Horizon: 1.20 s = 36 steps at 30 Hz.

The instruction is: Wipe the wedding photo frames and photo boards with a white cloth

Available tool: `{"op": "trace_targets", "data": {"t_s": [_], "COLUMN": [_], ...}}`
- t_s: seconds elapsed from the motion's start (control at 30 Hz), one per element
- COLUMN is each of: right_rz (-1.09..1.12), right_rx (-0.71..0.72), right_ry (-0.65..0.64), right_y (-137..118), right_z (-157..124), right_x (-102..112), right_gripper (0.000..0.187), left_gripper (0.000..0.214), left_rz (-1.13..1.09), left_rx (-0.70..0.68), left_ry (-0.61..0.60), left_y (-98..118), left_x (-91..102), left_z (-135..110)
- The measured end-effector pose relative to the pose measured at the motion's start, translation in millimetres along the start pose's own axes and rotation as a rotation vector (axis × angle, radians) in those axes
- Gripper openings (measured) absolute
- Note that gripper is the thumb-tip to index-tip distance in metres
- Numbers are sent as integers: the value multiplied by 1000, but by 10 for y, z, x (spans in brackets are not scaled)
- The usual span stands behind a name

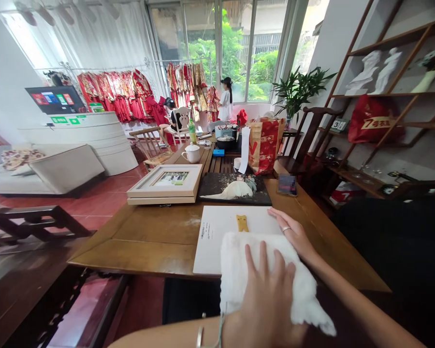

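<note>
A white fluffy cloth (235, 270) covers the near right part of a white panel (212, 241) and hangs past the table edge. My left hand (270, 280) lies flat on the cloth with its fingers spread, a bracelet at the wrist. At the panel's right edge is my right hand (293, 234), wearing a ring, its fingers held together along the far corner. Its thumb is hidden. Small print runs down the panel's left side. A tan, bear-shaped piece (242, 223) is on the panel just beyond the cloth.
Past the panel lie stacked picture frames (141, 191), a dark wedding photo panel (210, 186) and a phone-like device (287, 185). Farther back stand a white teapot (193, 153) and a red paper bag (266, 145). Two people are near racks of red garments (119, 94).
</note>
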State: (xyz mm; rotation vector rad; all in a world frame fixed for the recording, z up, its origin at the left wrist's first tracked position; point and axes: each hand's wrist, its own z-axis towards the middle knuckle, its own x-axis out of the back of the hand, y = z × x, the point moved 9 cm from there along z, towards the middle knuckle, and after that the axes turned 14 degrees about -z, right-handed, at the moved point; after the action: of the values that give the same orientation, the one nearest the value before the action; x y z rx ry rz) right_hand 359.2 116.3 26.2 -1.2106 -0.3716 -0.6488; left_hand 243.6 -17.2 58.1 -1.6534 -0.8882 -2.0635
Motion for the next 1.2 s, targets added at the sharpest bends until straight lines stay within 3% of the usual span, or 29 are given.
{"op": "trace_targets", "data": {"t_s": [0.23, 0.37, 0.43, 0.53, 0.67, 0.77, 0.87, 1.0, 1.2], "right_rz": [-108, -225, -276, -328, -374, -381, -385, -380, -354], "right_rx": [41, 127, 161, 180, 186, 219, 257, 275, 257], "right_ry": [-40, -33, -27, -54, -85, -88, -88, -93, -79], "right_y": [33, -23, -44, -48, -52, -84, -115, -130, -127], "right_z": [8, -9, -15, -23, -35, -41, -48, -55, -46], "right_x": [-18, -10, -19, -68, -107, -108, -113, -129, -115], "right_gripper": [41, 43, 42, 41, 42, 43, 42, 39, 38], "left_gripper": [57, 45, 41, 48, 75, 79, 71, 59, 55], "left_rz": [-17, 9, 9, -7, -99, -179, -196, -159, -101], "left_rx": [241, 245, 220, 220, 237, 225, 246, 256, 290], "left_ry": [43, 79, 66, 48, 11, -31, 3, 68, 74], "left_y": [-691, -993, -1044, -988, -706, -539, -613, -918, -1312], "left_x": [257, 407, 424, 345, 122, 40, 140, 297, 310], "left_z": [665, 806, 730, 424, -113, -322, -251, 114, 483]}}
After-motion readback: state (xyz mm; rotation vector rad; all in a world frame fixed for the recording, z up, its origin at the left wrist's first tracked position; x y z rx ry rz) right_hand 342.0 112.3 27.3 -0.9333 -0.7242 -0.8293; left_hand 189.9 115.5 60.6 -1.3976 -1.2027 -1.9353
